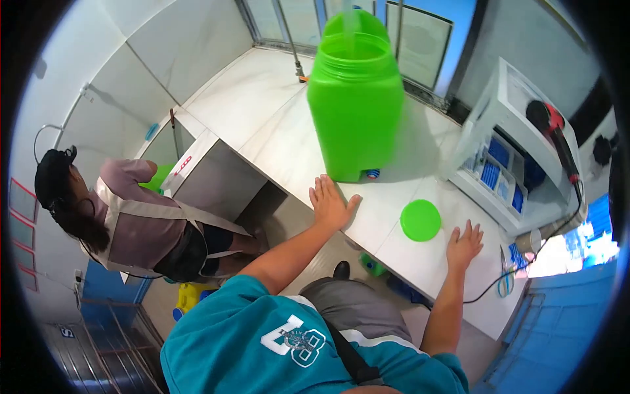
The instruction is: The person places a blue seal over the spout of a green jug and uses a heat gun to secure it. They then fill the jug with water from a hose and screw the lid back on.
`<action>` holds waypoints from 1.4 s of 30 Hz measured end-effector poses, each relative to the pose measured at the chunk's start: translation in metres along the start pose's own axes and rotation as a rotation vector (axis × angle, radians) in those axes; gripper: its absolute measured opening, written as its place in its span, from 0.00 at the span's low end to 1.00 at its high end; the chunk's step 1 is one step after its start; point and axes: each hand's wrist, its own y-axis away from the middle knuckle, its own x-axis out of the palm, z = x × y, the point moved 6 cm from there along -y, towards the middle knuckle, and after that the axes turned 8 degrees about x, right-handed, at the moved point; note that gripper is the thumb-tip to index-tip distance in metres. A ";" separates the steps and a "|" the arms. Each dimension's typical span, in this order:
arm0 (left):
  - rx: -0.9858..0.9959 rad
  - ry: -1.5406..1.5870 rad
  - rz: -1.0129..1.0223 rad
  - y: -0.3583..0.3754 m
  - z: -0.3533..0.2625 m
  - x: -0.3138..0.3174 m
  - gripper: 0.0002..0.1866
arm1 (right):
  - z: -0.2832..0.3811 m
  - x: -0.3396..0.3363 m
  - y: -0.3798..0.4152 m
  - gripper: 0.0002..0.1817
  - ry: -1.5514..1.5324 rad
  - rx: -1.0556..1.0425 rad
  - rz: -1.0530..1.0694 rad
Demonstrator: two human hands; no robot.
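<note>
My left hand (333, 203) lies open on the counter's front edge, fingers spread, just below the base of a large green water jug (357, 115). The jug stands upright with its wide mouth uncovered, and a clear stream (349, 29) comes down into the mouth from above. Low on its front sits a small blue-and-white striped piece (373, 173). A round green lid (420, 220) lies flat on the white counter (387, 197) between my hands. To the right of the lid, my right hand (464, 245) rests open on the countertop, fingers apart, holding nothing.
At right, a white cabinet (502, 151) holds blue packets, with a red-and-black heat gun (554, 134) on top. Its cord crosses the counter near scissors (505, 279). A person (154, 223) in an apron works at a sink at left. Yellow containers (190, 299) stand below.
</note>
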 end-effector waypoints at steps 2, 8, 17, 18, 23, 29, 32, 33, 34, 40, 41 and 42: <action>0.036 -0.031 -0.050 0.012 -0.006 0.006 0.61 | -0.002 0.000 0.004 0.32 -0.025 -0.024 -0.006; 0.253 -0.074 -0.199 0.032 -0.033 0.017 0.32 | -0.001 -0.008 0.010 0.34 -0.054 -0.112 -0.014; 0.398 0.005 -0.205 0.022 -0.058 0.018 0.23 | 0.000 -0.019 0.025 0.34 -0.041 -0.103 0.004; 0.406 0.010 -0.205 0.023 -0.066 0.015 0.23 | 0.000 -0.018 0.026 0.34 -0.052 -0.102 0.017; 0.839 -0.019 -0.021 0.020 -0.093 0.019 0.27 | 0.000 -0.014 0.030 0.33 -0.043 -0.107 -0.051; 0.735 0.071 0.007 0.011 -0.088 0.018 0.28 | 0.000 -0.010 0.025 0.32 -0.034 -0.152 -0.087; 0.721 0.102 0.011 0.011 -0.087 0.016 0.27 | -0.001 -0.007 0.022 0.32 -0.036 -0.158 -0.123; 0.737 0.094 0.006 0.011 -0.088 0.016 0.27 | -0.001 -0.008 0.021 0.32 -0.043 -0.145 -0.122; 0.719 0.102 0.007 0.012 -0.088 0.015 0.27 | -0.003 -0.008 0.021 0.33 -0.052 -0.130 -0.121; 0.711 0.129 -0.022 0.014 -0.086 0.014 0.27 | -0.003 -0.008 0.021 0.33 -0.046 -0.116 -0.077; 0.703 0.122 -0.018 0.013 -0.086 0.014 0.27 | -0.003 -0.009 0.022 0.33 -0.054 -0.120 -0.084; 0.706 0.117 -0.027 0.013 -0.086 0.013 0.27 | -0.003 -0.009 0.022 0.33 -0.058 -0.112 -0.075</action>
